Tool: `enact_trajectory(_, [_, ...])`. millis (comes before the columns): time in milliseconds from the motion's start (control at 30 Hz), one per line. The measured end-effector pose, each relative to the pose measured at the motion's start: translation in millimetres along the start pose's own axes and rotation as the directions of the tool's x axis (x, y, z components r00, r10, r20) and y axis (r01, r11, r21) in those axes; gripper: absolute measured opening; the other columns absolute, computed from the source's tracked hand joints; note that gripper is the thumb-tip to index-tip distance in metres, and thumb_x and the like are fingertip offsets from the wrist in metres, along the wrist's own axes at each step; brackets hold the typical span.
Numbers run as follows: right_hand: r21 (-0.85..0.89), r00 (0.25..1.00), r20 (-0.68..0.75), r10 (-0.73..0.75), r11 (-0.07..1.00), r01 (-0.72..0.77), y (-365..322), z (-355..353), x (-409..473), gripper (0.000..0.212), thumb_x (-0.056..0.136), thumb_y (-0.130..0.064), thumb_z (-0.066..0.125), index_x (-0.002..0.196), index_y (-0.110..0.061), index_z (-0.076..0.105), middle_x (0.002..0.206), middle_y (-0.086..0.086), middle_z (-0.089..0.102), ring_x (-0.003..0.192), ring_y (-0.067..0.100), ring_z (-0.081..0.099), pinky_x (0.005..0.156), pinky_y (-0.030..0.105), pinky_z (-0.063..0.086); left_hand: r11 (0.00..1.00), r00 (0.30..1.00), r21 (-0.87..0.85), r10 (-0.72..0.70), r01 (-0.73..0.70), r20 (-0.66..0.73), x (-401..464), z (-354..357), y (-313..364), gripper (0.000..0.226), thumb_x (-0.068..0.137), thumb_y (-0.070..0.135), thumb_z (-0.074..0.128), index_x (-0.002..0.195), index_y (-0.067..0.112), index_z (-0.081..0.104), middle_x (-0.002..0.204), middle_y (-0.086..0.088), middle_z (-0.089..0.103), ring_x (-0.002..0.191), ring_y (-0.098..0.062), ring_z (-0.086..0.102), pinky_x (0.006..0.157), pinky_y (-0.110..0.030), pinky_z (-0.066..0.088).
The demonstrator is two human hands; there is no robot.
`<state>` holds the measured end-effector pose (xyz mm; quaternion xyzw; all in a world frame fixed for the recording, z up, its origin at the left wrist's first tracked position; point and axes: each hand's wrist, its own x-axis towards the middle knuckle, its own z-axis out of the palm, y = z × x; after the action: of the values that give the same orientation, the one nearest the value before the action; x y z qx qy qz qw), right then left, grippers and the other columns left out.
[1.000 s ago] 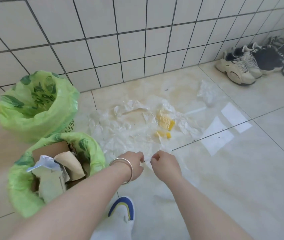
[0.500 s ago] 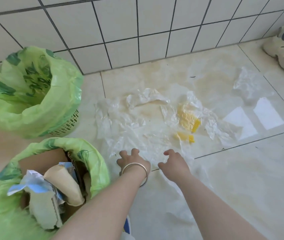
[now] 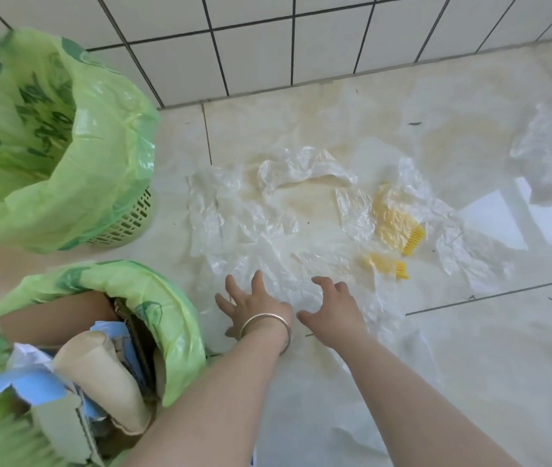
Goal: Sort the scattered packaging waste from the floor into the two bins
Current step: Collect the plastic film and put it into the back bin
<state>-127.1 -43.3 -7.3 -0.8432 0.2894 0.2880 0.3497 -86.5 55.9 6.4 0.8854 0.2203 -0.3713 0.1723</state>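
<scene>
Now both hands, left hand [image 3: 251, 303], right hand [image 3: 333, 310], spread on clear plastic sheet [image 3: 261, 237]

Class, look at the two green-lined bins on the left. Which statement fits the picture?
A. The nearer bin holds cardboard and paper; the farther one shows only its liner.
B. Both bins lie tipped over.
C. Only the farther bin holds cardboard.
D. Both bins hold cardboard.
A: the nearer bin is stuffed with cardboard and paper, while the farther bin shows only its green liner inside.

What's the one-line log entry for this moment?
phase: reaching | left hand: open, over clear plastic film | right hand: open, over film | near bin: holds cardboard | far bin: contents not visible
</scene>
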Motion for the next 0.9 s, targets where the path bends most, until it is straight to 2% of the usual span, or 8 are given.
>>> enact_trajectory(100, [0.029,0.999,0.034,-0.011,1.0,0.01,-1.5,10.0,1.9,0.069,0.081,-0.031,0.062,0.142,-0.031,0.028,0.134,0.002,0.035,0.116,0.025,0.05,0.083,0.032,0.047,0.996,0.996,-0.03,-0.083,0.082,-0.015,0.8,0.5,-5.8,0.075,0.086,0.024,0.053,0.146,0.044,0.011,0.154,0.002,-0.016,0.143,-0.038,-0.002,0.109,-0.048,0.034])
enact_trajectory(267, [0.123,0.995,0.099,-0.009,0.992,-0.003,-10.0,26.5,0.6,0.071,0.084,-0.03,0.061,0.145,-0.03,0.024,0.139,0.003,0.033,0.115,0.021,0.051,0.082,0.027,0.041,0.928,0.964,-0.266,-0.235,0.26,0.123,15.0,-8.9,-10.1,0.085,0.085,0.016,0.053,0.147,0.041,0.0,0.143,-0.012,0.013,0.115,-0.035,0.052,0.096,-0.037,0.046])
enact_trajectory(400, [0.223,0.988,0.154,-0.023,0.975,-0.012,-15.8,31.8,2.0,0.07,0.087,-0.025,0.06,0.146,-0.028,0.023,0.142,0.005,0.031,0.092,0.016,0.046,0.077,0.024,0.038,0.935,0.962,-0.245,-0.221,0.256,0.16,22.0,-9.4,-12.3,0.086,0.09,0.019,0.054,0.149,0.031,-0.008,0.146,-0.021,0.026,0.129,-0.035,0.042,0.103,-0.038,0.037])
enact_trajectory(567, [0.384,0.981,0.192,0.004,0.92,-0.079,-23.5,35.6,7.0,0.066,0.086,-0.019,0.058,0.144,-0.029,0.029,0.141,0.004,0.036,0.112,0.023,0.052,0.089,0.036,0.052,0.937,0.977,-0.311,-0.106,0.16,0.183,23.6,-7.4,-13.2,0.067,0.091,0.01,0.046,0.149,0.031,0.017,0.147,-0.008,0.036,0.13,-0.028,0.044,0.103,-0.032,0.037])
enact_trajectory(667, [0.383,0.991,0.131,0.002,0.922,-0.052,-24.6,32.5,9.5,0.058,0.088,-0.017,0.056,0.142,-0.025,0.035,0.141,0.004,0.041,0.125,0.022,0.046,0.091,0.024,0.043,0.899,0.977,-0.422,-0.026,0.115,0.21,20.7,-1.4,-10.0,0.054,0.093,0.009,0.039,0.143,0.03,0.035,0.144,-0.005,0.042,0.126,-0.027,0.048,0.104,-0.031,0.037])
enact_trajectory(733, [0.378,0.994,0.108,-0.001,0.925,-0.04,-25.5,29.4,11.5,0.053,0.088,-0.016,0.056,0.138,-0.024,0.041,0.137,0.005,0.047,0.12,0.022,0.051,0.089,0.025,0.043,0.889,0.98,-0.452,0.029,0.065,0.197,19.9,2.1,-9.0,0.044,0.091,0.009,0.039,0.131,0.024,0.051,0.132,-0.006,0.055,0.115,-0.028,0.056,0.101,-0.032,0.044])
enact_trajectory(833, [0.449,0.994,0.107,0.003,0.892,-0.051,-30.7,25.1,11.7,0.044,0.086,-0.012,0.057,0.128,-0.026,0.05,0.126,0.007,0.052,0.103,0.027,0.06,0.092,0.039,0.052,0.852,0.981,-0.524,0.09,0.012,0.169,19.5,-0.4,-6.4,0.029,0.091,0.008,0.04,0.109,0.018,0.061,0.092,-0.005,0.064,0.079,-0.021,0.06,0.064,-0.015,0.051])
enact_trajectory(900, [0.504,0.996,0.094,-0.011,0.863,-0.038,-36.3,22.1,11.4,0.038,0.086,-0.008,0.056,0.119,-0.026,0.053,0.12,0.009,0.053,0.098,0.029,0.062,0.086,0.043,0.055,0.792,0.982,-0.61,0.083,0.039,0.17,18.3,-4.2,-2.0,0.022,0.092,0.005,0.04,0.097,0.016,0.058,0.068,-0.003,0.052,0.056,-0.014,0.048,0.034,-0.009,0.037])
